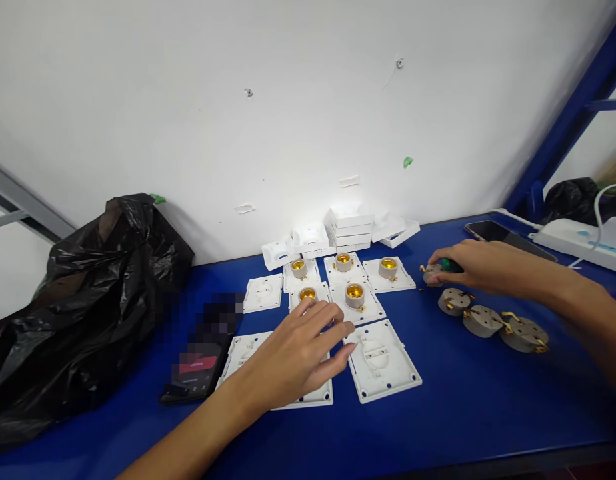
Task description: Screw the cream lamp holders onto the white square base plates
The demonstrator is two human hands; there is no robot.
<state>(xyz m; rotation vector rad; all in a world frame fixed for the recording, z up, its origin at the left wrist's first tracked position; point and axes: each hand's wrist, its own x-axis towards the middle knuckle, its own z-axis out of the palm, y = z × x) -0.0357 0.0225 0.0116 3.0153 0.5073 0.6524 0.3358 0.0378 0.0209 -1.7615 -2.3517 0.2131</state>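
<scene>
My left hand [301,347] is over the white square base plates, fingers curved and thumb apart, holding nothing I can see. Its thumb tip is by the edge of a bare base plate [395,373]. At the right, my right hand [455,261] has its fingers closed around a grey ceramic lamp socket [431,275]. A green handle-like piece [451,265] shows beneath that hand, mostly hidden. Three more sockets lie in a row nearby, among them one at the front [524,335]. Several plates carry upright sockets with gold threads, such as this mounted socket [355,295].
White square covers [351,230] are stacked against the wall. A black plastic bag [103,300] fills the left side, beside a phone [201,373]. Another phone [508,239] and a white power strip [583,240] lie at the right on the blue table [468,407].
</scene>
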